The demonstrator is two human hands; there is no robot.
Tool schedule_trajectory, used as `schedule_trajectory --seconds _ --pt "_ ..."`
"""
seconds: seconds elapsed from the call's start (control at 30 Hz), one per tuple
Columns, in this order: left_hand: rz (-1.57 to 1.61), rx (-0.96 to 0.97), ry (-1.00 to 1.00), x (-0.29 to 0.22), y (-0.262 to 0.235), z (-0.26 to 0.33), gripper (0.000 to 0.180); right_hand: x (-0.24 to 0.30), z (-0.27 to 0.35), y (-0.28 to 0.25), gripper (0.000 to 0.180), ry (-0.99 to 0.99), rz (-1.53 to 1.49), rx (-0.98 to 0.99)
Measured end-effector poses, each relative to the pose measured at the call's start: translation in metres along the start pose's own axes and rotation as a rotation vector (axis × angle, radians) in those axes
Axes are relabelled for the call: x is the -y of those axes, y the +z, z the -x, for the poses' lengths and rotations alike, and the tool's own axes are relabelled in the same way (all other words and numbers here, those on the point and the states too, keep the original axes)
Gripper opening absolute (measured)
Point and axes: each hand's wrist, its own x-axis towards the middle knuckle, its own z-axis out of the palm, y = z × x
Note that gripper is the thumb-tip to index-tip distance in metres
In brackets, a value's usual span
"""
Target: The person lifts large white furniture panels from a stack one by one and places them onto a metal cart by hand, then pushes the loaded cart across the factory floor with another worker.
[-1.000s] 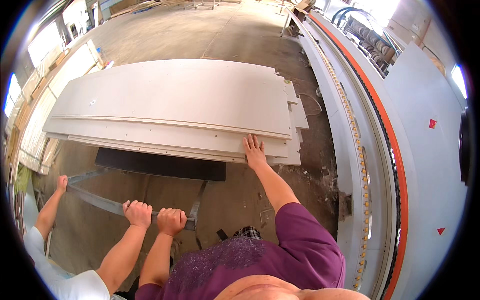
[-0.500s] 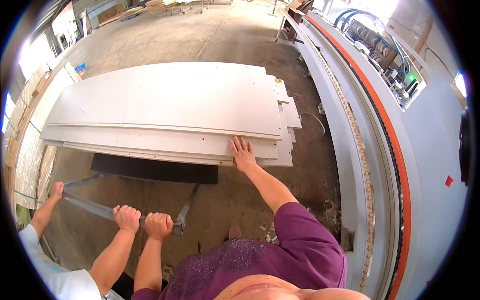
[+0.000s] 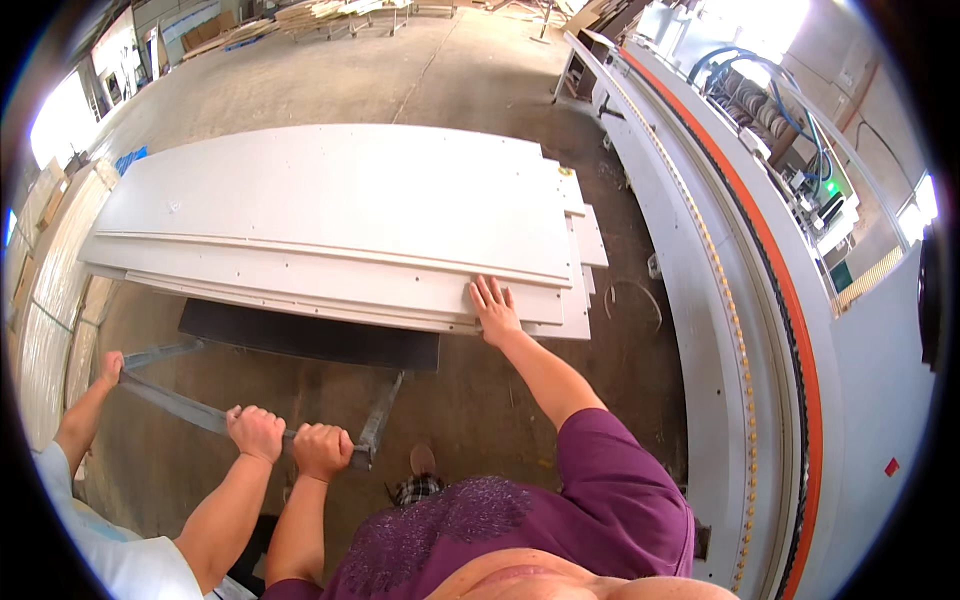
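My left hand (image 3: 322, 451) is closed around the right end of a grey metal cart handle (image 3: 175, 402). My right hand (image 3: 494, 308) lies with fingers spread on the near right edge of a stack of long white boards (image 3: 340, 195). The boards have small holes, and their right ends are staggered. Below them a dark flat panel (image 3: 310, 335) shows at the near side. Beside my left hand, a co-worker's hand (image 3: 255, 433) grips the same handle. The co-worker's other hand (image 3: 110, 368) holds its far left end.
A long machine (image 3: 705, 340) with an orange strip and a row of yellow pieces runs along the right. Wrapped packages (image 3: 55, 285) line the left side. Stacked boards on racks (image 3: 340, 14) stand far back. A thin curved strip (image 3: 640, 300) lies on the floor.
The machine's far part and the background have shifted in view, and a foot below has stepped to a new spot. Both my hands keep their places on the handle and boards.
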Motion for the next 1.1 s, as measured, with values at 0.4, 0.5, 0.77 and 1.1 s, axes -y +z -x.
schedule_trajectory --seconds 0.4,0.5,0.77,1.1 --pt "0.021 -0.001 0.037 0.074 0.071 -0.247 0.025 -0.098 -0.249 -0.017 0.093 0.067 -0.022 -0.036" --pt "0.044 0.015 0.034 0.091 0.093 -0.309 0.025 -0.129 -0.303 -0.028 0.099 0.057 -0.02 -0.078" --pt "0.036 0.074 -0.006 0.156 0.164 -0.463 0.025 -0.184 -0.466 -0.038 0.084 0.071 -0.035 -0.051" --pt "0.032 0.058 0.022 0.209 0.241 -0.673 0.024 -0.288 -0.673 -0.025 0.105 0.103 0.019 -0.112"
